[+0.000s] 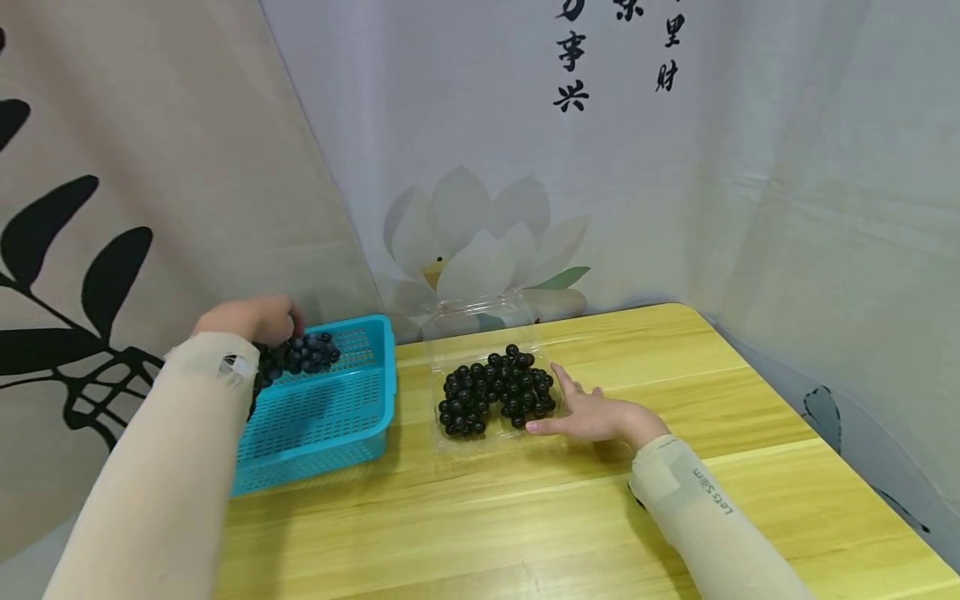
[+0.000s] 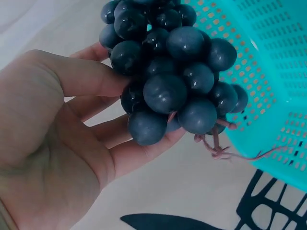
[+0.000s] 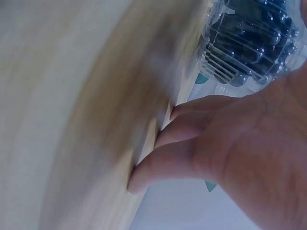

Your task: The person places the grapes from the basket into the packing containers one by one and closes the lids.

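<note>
My left hand (image 1: pixel 247 318) grips a bunch of dark grapes (image 2: pixel 165 93) over the left side of the blue basket (image 1: pixel 318 458). Thumb and fingers lie around the fruit in the left wrist view, and a thin reddish stem hangs off one end. On the table, a clear plastic clamshell box (image 1: pixel 480 321) stands with its lid raised, holding more dark grapes (image 1: pixel 517 392). My right hand (image 1: pixel 600 415) is at the box's right side, thumb and index finger spread along its edge. In the right wrist view, its other fingertips rest on the tabletop.
The wooden table (image 1: pixel 480 533) has a rounded far right corner. Directly behind it hangs a pale curtain (image 1: pixel 480 125) with a flower print and dark lettering. The basket sits at the table's left, with a gap between it and the plastic box.
</note>
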A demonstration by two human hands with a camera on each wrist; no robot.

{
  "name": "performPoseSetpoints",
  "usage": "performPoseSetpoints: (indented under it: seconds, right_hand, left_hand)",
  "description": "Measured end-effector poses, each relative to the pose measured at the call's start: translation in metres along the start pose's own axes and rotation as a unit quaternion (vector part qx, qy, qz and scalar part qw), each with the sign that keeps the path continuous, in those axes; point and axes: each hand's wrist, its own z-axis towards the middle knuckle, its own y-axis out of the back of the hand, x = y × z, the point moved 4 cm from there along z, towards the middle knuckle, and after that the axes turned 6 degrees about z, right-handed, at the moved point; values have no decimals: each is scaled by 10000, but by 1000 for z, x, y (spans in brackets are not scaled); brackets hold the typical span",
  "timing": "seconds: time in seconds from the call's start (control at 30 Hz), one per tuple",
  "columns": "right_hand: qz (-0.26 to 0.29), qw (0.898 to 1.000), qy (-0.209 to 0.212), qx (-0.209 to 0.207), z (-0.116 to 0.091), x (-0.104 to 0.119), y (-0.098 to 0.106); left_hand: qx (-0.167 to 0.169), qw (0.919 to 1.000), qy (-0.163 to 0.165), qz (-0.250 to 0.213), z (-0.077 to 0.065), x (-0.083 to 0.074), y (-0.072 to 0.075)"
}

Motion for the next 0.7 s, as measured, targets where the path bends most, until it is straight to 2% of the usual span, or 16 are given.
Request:
performPoseSetpoints:
  seconds: [0.1,0.37,0.57,0.7]
  right_hand:
    - [42,10000,-17,4,0,0,1]
    - [8,10000,-7,8,0,1,2]
    - [54,10000,-4,26,-3,3,-2]
    - [106,9999,17,6,-3,5,-1]
  left_hand:
    - [-169,9996,-214,47,-5,-6,11]
    - [-546,9970,-484,241,-14,-21,33]
    - [-1103,9883,-751,736,-29,-51,51]
    - [-1284,9857,-846,694,-41,-78,62]
